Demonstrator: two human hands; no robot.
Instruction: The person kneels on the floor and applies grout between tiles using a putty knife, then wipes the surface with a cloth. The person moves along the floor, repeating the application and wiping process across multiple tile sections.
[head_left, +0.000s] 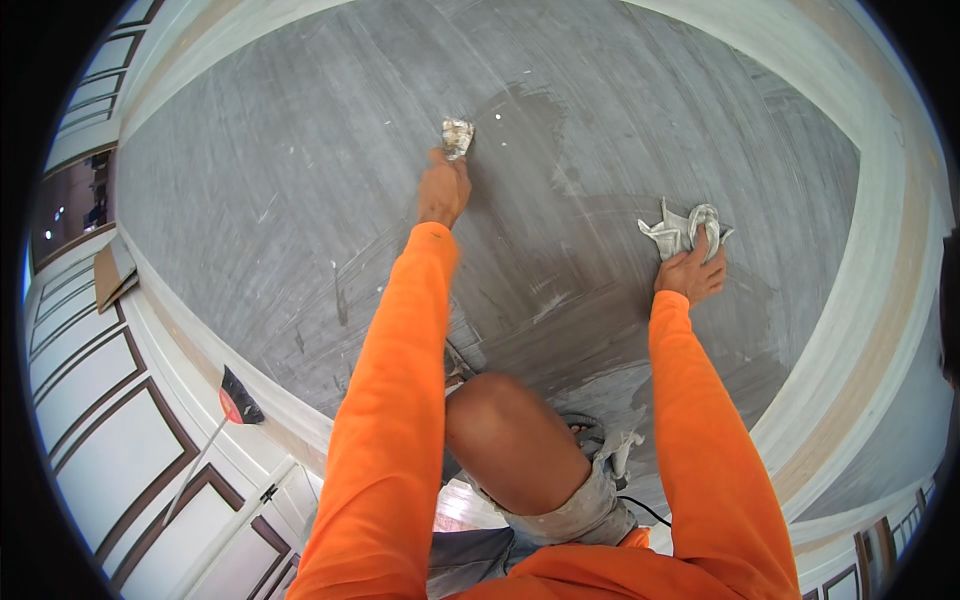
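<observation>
My left hand [444, 190] is closed round a putty knife [458, 137], its broad blade smeared with white and brown residue and pointing away from me over the grey wood-grain floor [300, 190]. To the right and a little nearer, my right hand [692, 272] grips a crumpled pale rag [684, 231] pressed against the same floor. Around and between both hands the surface is darker, as if damp. A small white speck [498, 117] lies just right of the blade. The putty knife's handle is hidden in my fist.
At the left a red and black broom [240, 400] leans by white panelled walls [90, 390] with brown trim. A piece of cardboard [113, 272] stands farther back. My bent knee [510, 430] is close below my hands, and a black cable [645, 509] runs beside it.
</observation>
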